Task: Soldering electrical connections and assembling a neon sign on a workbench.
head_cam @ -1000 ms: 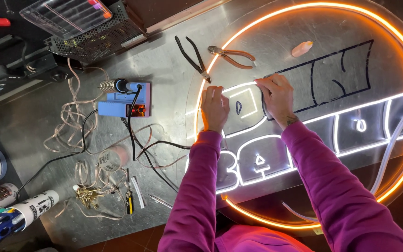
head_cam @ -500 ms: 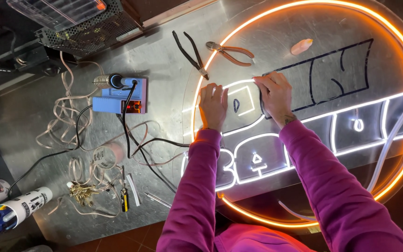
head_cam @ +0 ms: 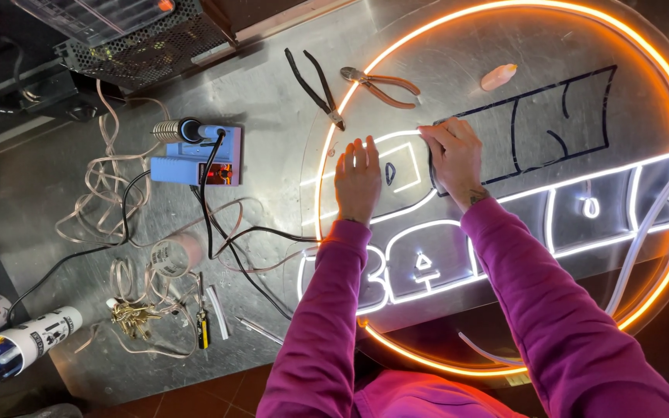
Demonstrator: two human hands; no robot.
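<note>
A round clear sign panel [head_cam: 458,46] lies on the metal table, ringed by a glowing orange light strip [head_cam: 663,70] with white lit letter outlines [head_cam: 559,248] and dark unlit grooves [head_cam: 559,116]. My left hand [head_cam: 358,179] rests flat, fingers spread, on a lit white outline at the panel's left. My right hand [head_cam: 452,155] presses its fingertips on the dark groove just right of it, at the end of the white strip. Both arms wear magenta sleeves.
Black pliers [head_cam: 315,85] and orange-handled cutters [head_cam: 381,85] lie at the panel's upper left. A blue soldering station [head_cam: 199,151] with tangled wires [head_cam: 118,201] sits left. A small glue bottle [head_cam: 499,76] rests on the panel. Keys [head_cam: 135,313] and cans [head_cam: 17,344] lie lower left.
Both hands stay on the same spot of the sign; the view has shifted slightly, and the right fingers have crept a little leftward along the groove.
</note>
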